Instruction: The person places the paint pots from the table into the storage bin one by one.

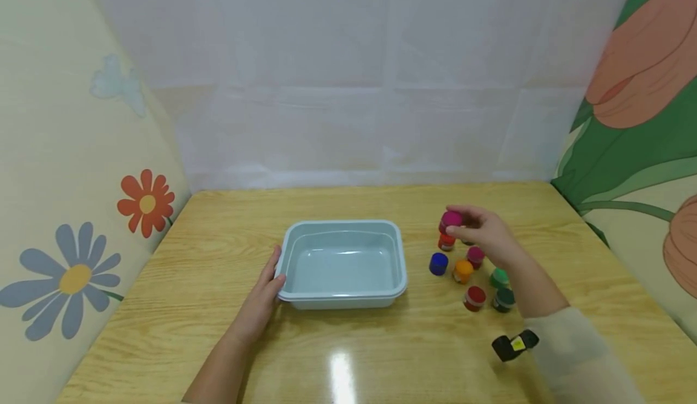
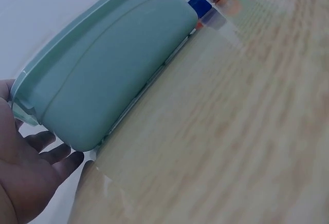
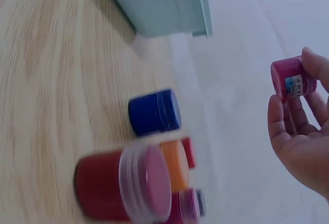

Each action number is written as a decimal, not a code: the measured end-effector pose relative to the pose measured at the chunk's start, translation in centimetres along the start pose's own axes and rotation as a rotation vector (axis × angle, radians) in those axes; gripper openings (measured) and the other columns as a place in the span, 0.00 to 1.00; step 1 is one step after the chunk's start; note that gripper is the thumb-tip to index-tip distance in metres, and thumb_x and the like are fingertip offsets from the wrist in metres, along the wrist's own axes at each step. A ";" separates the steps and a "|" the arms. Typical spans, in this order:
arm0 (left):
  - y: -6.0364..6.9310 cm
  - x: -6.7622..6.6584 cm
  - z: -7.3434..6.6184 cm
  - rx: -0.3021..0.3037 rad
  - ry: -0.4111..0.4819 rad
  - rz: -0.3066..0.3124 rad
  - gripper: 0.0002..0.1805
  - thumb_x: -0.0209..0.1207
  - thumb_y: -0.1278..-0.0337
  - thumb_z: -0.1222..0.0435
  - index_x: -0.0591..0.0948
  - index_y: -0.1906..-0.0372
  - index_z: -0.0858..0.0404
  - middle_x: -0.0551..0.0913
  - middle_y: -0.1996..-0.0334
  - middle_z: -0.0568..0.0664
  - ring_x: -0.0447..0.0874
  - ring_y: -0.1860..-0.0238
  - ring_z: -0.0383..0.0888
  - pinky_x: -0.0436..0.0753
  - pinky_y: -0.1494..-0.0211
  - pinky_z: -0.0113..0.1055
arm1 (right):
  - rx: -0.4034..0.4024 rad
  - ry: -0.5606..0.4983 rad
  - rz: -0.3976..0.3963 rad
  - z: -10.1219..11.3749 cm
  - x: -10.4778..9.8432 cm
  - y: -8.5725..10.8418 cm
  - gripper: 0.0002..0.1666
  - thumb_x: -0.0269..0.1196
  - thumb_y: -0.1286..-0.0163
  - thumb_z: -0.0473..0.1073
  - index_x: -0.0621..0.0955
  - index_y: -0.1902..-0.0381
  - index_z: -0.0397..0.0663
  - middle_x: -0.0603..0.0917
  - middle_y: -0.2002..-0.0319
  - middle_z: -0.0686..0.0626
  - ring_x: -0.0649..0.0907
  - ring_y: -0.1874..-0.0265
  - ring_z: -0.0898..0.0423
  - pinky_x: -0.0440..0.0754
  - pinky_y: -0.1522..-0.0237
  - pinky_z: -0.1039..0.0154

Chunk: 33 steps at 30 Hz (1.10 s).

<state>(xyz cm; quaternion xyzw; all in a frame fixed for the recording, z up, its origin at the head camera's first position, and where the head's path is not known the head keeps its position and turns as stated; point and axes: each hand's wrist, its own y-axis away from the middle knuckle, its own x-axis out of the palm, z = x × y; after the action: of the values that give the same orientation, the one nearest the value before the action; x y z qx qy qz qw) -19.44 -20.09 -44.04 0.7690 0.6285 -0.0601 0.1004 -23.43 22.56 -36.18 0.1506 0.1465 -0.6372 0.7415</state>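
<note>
A small magenta paint jar [image 1: 451, 221] is pinched between the thumb and fingers of my right hand [image 1: 490, 237]. The right wrist view shows this labelled jar [image 3: 288, 77] held up off the table. At the left end of an empty pale blue-green plastic basin [image 1: 343, 296], my left hand [image 1: 258, 310] grips the rim. Its fingertips reach under the basin's side [image 2: 97, 75] in the left wrist view. Below the right hand stand a red jar [image 1: 446, 243], a blue jar [image 1: 438, 264], an orange jar [image 1: 463, 271] and another magenta jar [image 1: 475, 257].
Nearer the front are a dark red jar [image 1: 475, 299], a green jar [image 1: 499, 277] and a dark green jar [image 1: 503, 300]. A black device [image 1: 514, 345] sits by the right sleeve. White sheeting [image 1: 327, 89] hangs behind the wooden table [image 1: 218, 234].
</note>
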 end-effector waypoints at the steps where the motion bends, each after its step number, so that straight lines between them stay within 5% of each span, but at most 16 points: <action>1: 0.0 0.0 0.0 -0.002 0.002 -0.002 0.34 0.38 0.24 0.53 0.41 0.20 0.50 0.34 0.20 0.44 0.28 0.20 0.53 0.39 0.22 0.59 | -0.002 0.005 0.008 0.3 0.4 -0.2 0.36 0.63 0.31 0.47 0.68 0.30 0.42 0.76 0.41 0.36 0.78 0.52 0.55 0.80 0.52 0.68; 5: 0.3 -0.1 -0.1 0.003 0.015 -0.007 0.34 0.39 0.24 0.54 0.41 0.20 0.51 0.34 0.20 0.46 0.29 0.20 0.54 0.41 0.22 0.59 | -0.001 0.005 0.044 1.4 2.0 -1.0 0.35 0.65 0.32 0.47 0.69 0.31 0.43 0.77 0.40 0.36 0.78 0.50 0.50 0.81 0.52 0.65; 10: 0.6 -0.1 -0.2 0.016 -0.001 -0.013 0.34 0.39 0.23 0.55 0.42 0.20 0.52 0.34 0.20 0.47 0.28 0.20 0.55 0.40 0.22 0.60 | 0.012 -0.014 0.098 2.8 4.1 -2.0 0.35 0.66 0.34 0.49 0.71 0.32 0.48 0.78 0.42 0.40 0.78 0.52 0.51 0.77 0.66 0.70; 17: 0.4 0.1 -0.1 -0.003 0.020 -0.013 0.34 0.40 0.24 0.54 0.42 0.20 0.50 0.34 0.20 0.47 0.30 0.20 0.55 0.45 0.22 0.58 | -0.053 -0.018 0.145 4.3 6.8 -2.8 0.34 0.68 0.35 0.45 0.72 0.33 0.47 0.78 0.42 0.41 0.76 0.40 0.46 0.80 0.42 0.58; 22: 0.0 0.4 0.0 -0.002 0.033 -0.001 0.34 0.40 0.24 0.55 0.42 0.20 0.49 0.34 0.20 0.46 0.31 0.20 0.55 0.50 0.23 0.55 | -0.052 0.001 0.147 5.0 8.0 -3.1 0.33 0.68 0.36 0.46 0.74 0.34 0.47 0.79 0.42 0.42 0.77 0.41 0.46 0.79 0.42 0.56; 33: 0.4 0.4 0.2 0.015 0.026 -0.021 0.34 0.40 0.24 0.55 0.43 0.20 0.51 0.35 0.20 0.46 0.29 0.20 0.54 0.43 0.21 0.57 | -0.041 -0.044 0.187 6.3 11.4 -4.4 0.32 0.70 0.39 0.43 0.76 0.36 0.46 0.79 0.43 0.43 0.77 0.44 0.47 0.81 0.45 0.59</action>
<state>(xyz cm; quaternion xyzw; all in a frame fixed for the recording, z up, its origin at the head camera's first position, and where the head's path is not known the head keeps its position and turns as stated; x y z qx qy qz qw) -19.01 -19.84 -44.26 0.7638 0.6373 -0.0557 0.0858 -25.95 9.04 -35.24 0.1346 0.1285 -0.5652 0.8037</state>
